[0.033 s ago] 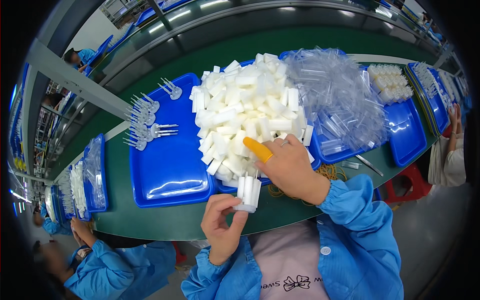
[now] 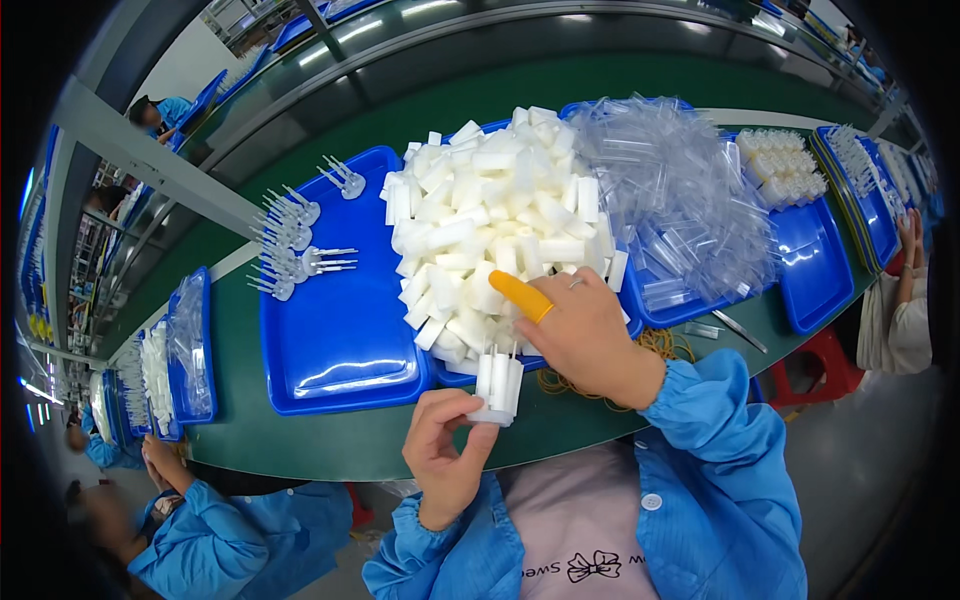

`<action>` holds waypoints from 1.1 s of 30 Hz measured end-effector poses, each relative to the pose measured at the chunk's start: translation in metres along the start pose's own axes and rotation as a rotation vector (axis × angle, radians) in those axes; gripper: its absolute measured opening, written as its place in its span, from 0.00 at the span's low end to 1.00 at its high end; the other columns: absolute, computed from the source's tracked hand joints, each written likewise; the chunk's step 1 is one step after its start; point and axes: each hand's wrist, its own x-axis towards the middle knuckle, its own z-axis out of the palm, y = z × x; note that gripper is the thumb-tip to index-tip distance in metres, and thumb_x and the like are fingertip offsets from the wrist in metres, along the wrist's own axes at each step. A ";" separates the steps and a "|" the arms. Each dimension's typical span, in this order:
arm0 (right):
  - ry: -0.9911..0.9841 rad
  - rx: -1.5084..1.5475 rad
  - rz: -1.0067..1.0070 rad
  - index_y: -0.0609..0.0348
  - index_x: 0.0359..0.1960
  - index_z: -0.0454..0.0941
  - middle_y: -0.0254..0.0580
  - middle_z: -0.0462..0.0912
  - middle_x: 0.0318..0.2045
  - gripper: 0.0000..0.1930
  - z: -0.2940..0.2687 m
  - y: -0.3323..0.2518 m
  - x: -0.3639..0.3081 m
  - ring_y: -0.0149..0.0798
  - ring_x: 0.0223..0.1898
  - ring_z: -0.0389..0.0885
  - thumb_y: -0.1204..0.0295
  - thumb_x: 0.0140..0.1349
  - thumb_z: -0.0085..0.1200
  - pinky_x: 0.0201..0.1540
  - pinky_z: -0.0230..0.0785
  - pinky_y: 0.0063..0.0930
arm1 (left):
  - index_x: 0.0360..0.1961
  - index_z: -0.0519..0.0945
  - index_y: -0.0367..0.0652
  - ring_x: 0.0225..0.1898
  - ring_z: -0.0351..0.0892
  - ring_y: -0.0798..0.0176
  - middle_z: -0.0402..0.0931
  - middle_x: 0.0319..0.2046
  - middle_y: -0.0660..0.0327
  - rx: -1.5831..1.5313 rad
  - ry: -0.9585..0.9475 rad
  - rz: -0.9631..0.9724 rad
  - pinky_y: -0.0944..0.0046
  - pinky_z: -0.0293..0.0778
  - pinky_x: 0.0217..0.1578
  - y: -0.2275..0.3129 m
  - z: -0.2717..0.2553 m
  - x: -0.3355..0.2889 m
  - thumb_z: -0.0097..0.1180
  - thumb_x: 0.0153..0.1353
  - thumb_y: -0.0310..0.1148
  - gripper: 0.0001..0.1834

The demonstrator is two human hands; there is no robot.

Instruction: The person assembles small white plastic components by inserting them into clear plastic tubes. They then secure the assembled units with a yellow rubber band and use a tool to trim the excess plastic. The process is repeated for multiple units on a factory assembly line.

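Observation:
A small whitish holder point(image 2: 492, 415) with a round base and upright prongs is pinched between the thumb and fingers of my left hand point(image 2: 445, 450). White foam cylinders point(image 2: 497, 380) stand on its prongs, and bare prong tips show above. Just beyond is a large heap of loose white foam pieces point(image 2: 480, 220). My right hand point(image 2: 590, 330) is over the heap's near right side, an orange finger cot point(image 2: 520, 296) on its outstretched index finger. That fingertip is against or just above the foam. Nothing shows held in this hand; its thumb is partly hidden.
To the left, a blue tray point(image 2: 340, 350) has several pronged white holders point(image 2: 290, 225) at its far edge. Clear plastic sleeves point(image 2: 670, 190) are heaped at right, near finished-looking bundles point(image 2: 780, 165). Rubber bands point(image 2: 665, 345) and tweezers point(image 2: 740, 330) lie nearby. A co-worker point(image 2: 250, 530) sits at left.
My right hand has shifted slightly to the right. My left hand and the holder have stayed nearly still.

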 end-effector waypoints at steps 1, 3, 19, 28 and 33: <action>0.028 0.013 0.006 0.61 0.44 0.78 0.40 0.79 0.32 0.16 -0.004 0.002 0.001 0.37 0.33 0.77 0.68 0.55 0.58 0.39 0.66 0.35 | 0.38 0.79 0.35 0.39 0.75 0.65 0.74 0.37 0.56 0.020 -0.007 0.029 0.68 0.74 0.37 -0.001 -0.001 0.000 0.64 0.46 0.16 0.15; -0.064 0.506 0.269 0.64 0.45 0.77 0.40 0.79 0.31 0.15 -0.028 0.002 0.004 0.34 0.32 0.77 0.70 0.58 0.57 0.38 0.68 0.30 | 0.36 0.79 0.35 0.38 0.76 0.64 0.75 0.36 0.56 0.057 -0.024 0.085 0.68 0.73 0.36 -0.003 -0.003 -0.002 0.66 0.43 0.16 0.16; -0.215 1.687 0.785 0.65 0.48 0.74 0.37 0.80 0.34 0.16 -0.035 0.004 0.002 0.26 0.34 0.78 0.68 0.63 0.55 0.39 0.72 0.20 | 0.31 0.84 0.40 0.31 0.78 0.60 0.78 0.29 0.61 0.246 -0.273 0.405 0.65 0.73 0.29 0.017 0.007 0.005 0.72 0.36 0.25 0.16; -0.403 1.489 0.676 0.64 0.40 0.78 0.34 0.80 0.33 0.13 -0.041 0.017 -0.004 0.23 0.33 0.76 0.67 0.61 0.58 0.38 0.69 0.17 | 0.31 0.85 0.43 0.25 0.77 0.62 0.78 0.27 0.63 0.354 -0.465 0.555 0.66 0.71 0.23 0.025 0.007 0.019 0.71 0.38 0.31 0.15; -0.476 1.489 0.738 0.64 0.39 0.78 0.31 0.79 0.30 0.12 -0.040 0.013 -0.001 0.22 0.31 0.73 0.67 0.61 0.58 0.35 0.67 0.17 | 0.32 0.84 0.46 0.25 0.77 0.65 0.77 0.28 0.63 0.499 -0.548 0.663 0.68 0.72 0.22 0.030 0.008 0.018 0.68 0.43 0.33 0.12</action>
